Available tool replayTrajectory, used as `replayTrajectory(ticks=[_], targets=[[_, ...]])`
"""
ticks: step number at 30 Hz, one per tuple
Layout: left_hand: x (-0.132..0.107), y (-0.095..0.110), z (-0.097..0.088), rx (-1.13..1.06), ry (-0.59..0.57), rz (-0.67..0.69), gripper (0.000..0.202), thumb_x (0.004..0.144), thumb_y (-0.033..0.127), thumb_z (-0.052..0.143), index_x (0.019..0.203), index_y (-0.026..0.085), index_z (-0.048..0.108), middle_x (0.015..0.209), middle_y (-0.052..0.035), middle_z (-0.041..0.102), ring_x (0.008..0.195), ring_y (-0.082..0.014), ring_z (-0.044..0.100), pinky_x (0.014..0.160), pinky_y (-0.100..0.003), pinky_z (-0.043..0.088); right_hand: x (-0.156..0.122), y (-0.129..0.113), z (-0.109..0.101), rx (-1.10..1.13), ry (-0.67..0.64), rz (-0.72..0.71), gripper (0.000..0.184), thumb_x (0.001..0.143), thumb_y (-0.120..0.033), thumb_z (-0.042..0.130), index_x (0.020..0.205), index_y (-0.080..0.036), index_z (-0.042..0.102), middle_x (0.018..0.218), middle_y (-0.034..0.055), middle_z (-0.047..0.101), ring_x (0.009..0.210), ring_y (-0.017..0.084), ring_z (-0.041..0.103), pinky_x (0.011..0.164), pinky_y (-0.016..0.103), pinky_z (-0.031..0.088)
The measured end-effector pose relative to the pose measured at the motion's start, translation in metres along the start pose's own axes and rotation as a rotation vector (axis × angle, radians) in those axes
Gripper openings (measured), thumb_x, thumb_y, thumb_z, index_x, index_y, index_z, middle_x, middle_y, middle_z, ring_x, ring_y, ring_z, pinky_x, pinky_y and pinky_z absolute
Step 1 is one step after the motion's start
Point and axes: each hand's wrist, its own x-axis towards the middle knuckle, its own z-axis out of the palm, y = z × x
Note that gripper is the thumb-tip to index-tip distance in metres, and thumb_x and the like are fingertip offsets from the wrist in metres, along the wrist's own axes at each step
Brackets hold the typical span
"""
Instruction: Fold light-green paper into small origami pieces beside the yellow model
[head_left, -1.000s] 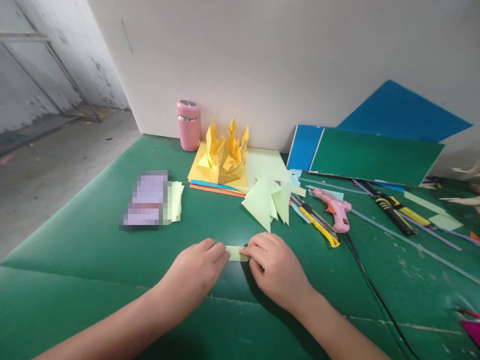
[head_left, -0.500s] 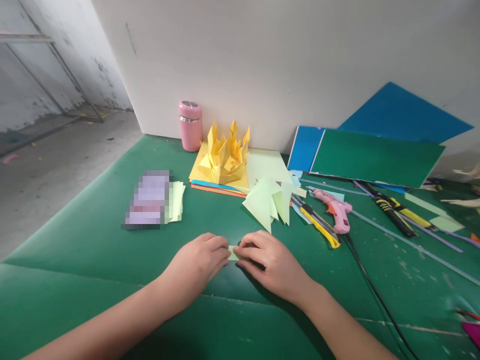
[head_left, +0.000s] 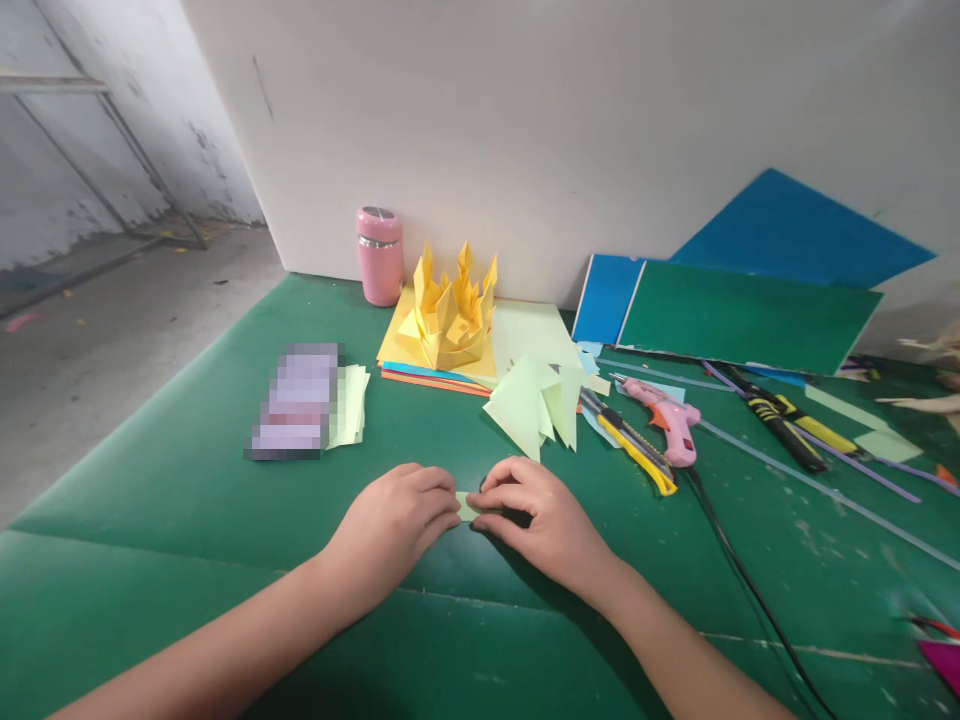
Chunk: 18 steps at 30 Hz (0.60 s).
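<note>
Both my hands rest on the green table cover [head_left: 187,480], fingers curled and pinching a small folded strip of pale green paper [head_left: 469,506]. My left hand [head_left: 397,525] grips its left end and my right hand [head_left: 536,520] covers its right end, so only a short bit of the strip shows between them. Just beyond my hands lies a cluster of pale green folded paper triangles [head_left: 536,405].
A yellow folded paper crown [head_left: 448,312] sits on a stack of coloured sheets [head_left: 435,375] near a pink flask [head_left: 379,256]. To the right lie a yellow utility knife [head_left: 634,445], a pink glue gun [head_left: 664,418] with its black cord, and blue and green boards [head_left: 742,310] against the wall. Pale green slips [head_left: 351,403] lie at the left.
My hands have drawn closer together over the strip, so much less of the pale green paper shows between them than one second ago.
</note>
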Motion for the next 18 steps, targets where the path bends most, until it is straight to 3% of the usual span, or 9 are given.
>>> replayTrajectory(ticks=[18], targets=[[0.0034, -0.0024, 0.0012, -0.228, 0.049, -0.151, 0.019, 0.078, 0.007, 0.058, 0.067, 0.019, 0.069, 0.08, -0.0003, 0.072, 0.073, -0.0155, 0.064, 0.071, -0.027, 0.05, 0.0017, 0.0, 0.005, 0.034, 0.029, 0.137, 0.012, 0.074, -0.014, 0.072, 0.077, -0.025, 0.076, 0.081, 0.0015, 0.062, 0.078, 0.017, 0.06, 0.068, 0.03, 0.049]])
